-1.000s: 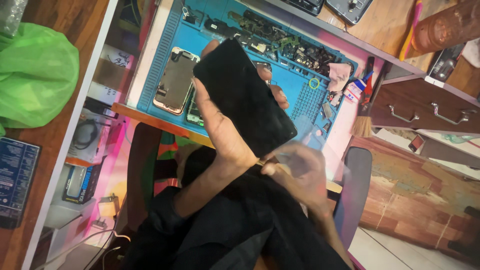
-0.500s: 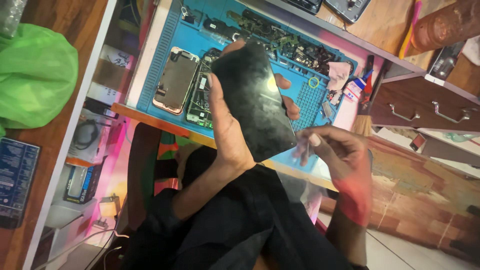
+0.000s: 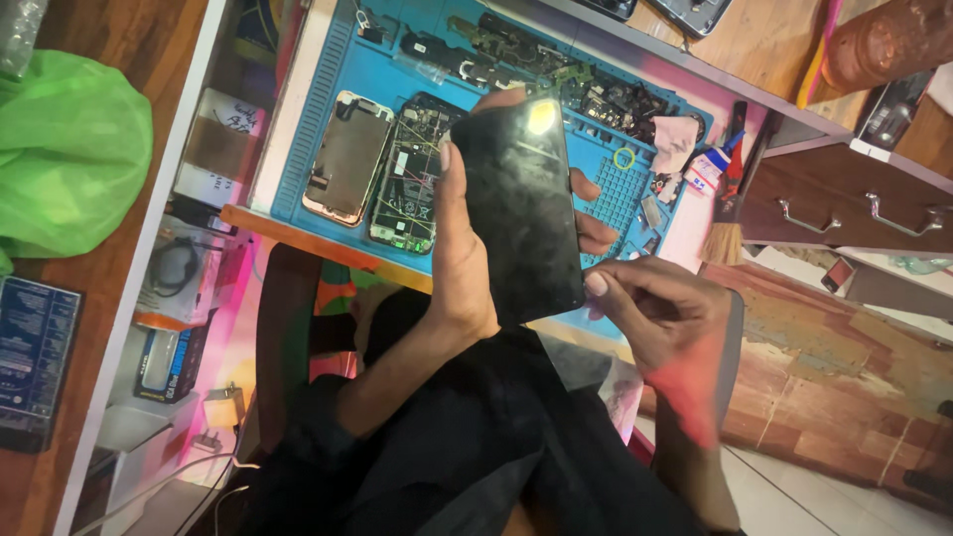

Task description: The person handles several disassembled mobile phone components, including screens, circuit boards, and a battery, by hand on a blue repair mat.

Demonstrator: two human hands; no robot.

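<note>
The black phone screen panel [image 3: 518, 203] hides the left hand [image 3: 467, 248] palm and part of the opened phone [image 3: 409, 174] at nine o'clock.

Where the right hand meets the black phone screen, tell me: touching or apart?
Touching: in the head view the right hand fingers press the black phone screen at its lower corner.

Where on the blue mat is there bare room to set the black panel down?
Bare mat shows above the two opened phones, and a gridded patch sits right of the panel held by the left hand. The top edge is crowded with parts.
</note>
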